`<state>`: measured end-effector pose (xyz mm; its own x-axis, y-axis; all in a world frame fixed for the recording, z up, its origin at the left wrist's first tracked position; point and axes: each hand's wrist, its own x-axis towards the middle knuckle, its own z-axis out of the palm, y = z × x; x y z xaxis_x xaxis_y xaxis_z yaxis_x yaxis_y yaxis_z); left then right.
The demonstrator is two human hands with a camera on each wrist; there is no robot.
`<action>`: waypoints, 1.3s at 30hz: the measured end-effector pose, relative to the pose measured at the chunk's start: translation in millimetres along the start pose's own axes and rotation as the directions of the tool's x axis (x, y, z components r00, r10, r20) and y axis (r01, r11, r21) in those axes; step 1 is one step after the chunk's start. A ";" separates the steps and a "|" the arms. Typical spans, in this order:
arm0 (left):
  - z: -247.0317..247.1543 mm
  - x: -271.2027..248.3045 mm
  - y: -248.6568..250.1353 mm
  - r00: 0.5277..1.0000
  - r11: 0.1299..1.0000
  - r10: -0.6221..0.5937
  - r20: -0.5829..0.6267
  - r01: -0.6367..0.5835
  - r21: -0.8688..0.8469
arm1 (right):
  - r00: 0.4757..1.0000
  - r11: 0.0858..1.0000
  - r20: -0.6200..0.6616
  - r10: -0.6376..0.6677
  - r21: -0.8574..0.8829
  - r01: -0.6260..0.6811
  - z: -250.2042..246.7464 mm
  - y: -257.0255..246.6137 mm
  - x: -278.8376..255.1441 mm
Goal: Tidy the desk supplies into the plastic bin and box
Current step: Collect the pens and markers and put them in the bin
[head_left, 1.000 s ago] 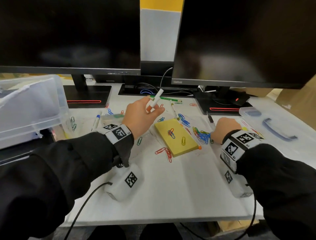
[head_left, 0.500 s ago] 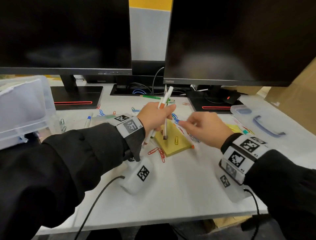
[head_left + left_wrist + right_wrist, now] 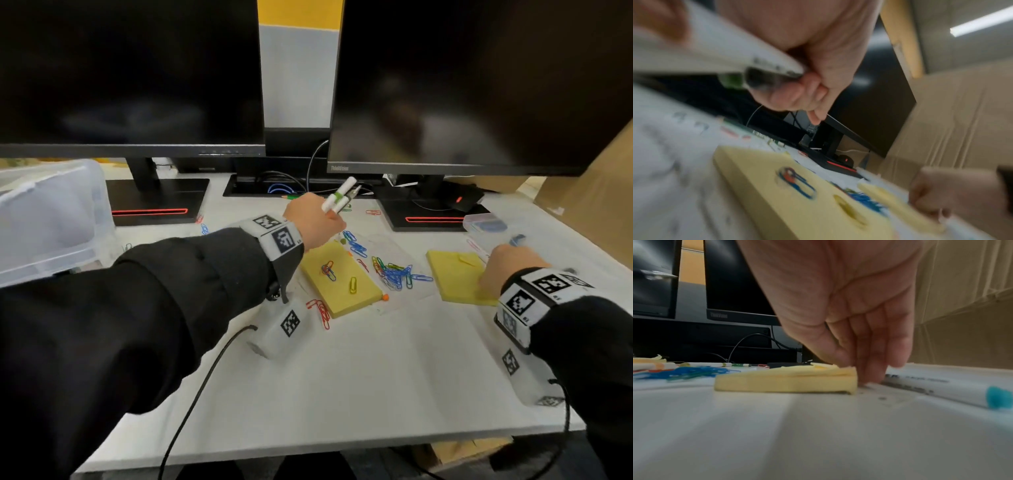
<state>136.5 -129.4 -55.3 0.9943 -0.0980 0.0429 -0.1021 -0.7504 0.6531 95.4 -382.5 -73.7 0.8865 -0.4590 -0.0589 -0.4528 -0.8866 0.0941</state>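
My left hand hovers over the back of the desk and grips a bundle of white markers, one with a green band, plus a dark pen; the left wrist view shows the fingers curled round these markers. Under that hand lies a yellow sticky pad with paper clips on it. My right hand is down on a second yellow sticky pad. In the right wrist view the thumb and fingers of this hand pinch that pad's right edge. A clear plastic bin stands far left.
A small clear box sits at the right rear. Loose coloured paper clips are heaped between the two pads. A blue-capped marker lies right of my right hand. Two monitors on stands fill the back; cardboard stands at the right.
My right hand left the left hand and moved right, down onto the second pad. My left hand carried the markers back from over the centre pad toward the monitors.
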 end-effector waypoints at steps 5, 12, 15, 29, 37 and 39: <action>0.4 33.3 5.5 0.983 0.898 0.182 0.010 -0.171 0.405 | 1.000 0.999 -0.013 0.028 0.026 -0.027 0.7 2.8 -1.2; 12.2 54.8 -3.6 1.000 0.900 -0.005 -0.019 0.013 0.436 | 1.000 0.989 0.005 -0.030 0.144 0.029 7.7 4.4 2.8; 19.3 57.1 -1.6 1.000 0.883 -0.005 0.018 -0.004 0.469 | 1.000 0.985 -0.005 -0.017 0.174 0.018 5.1 2.9 1.2; 28.9 58.7 -8.8 0.990 0.815 0.047 0.134 -0.115 0.569 | 0.863 0.771 0.042 -0.504 0.472 0.427 -7.3 -87.2 -21.9; 25.4 52.4 -12.3 0.997 0.816 -0.024 0.078 -0.025 0.577 | 0.884 0.824 0.152 -0.442 0.458 0.333 -2.6 -97.9 -18.6; 26.0 50.4 -14.2 0.996 0.818 -0.027 0.082 -0.025 0.574 | 0.880 0.821 0.169 -0.443 0.470 0.323 -1.7 -98.2 -17.9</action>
<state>187.3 -140.8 -82.1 0.9907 -0.1311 -0.0369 -0.1269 -0.9870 0.0990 124.2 -287.1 -80.2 0.9649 -0.0205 -0.2620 -0.1302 -0.9033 -0.4089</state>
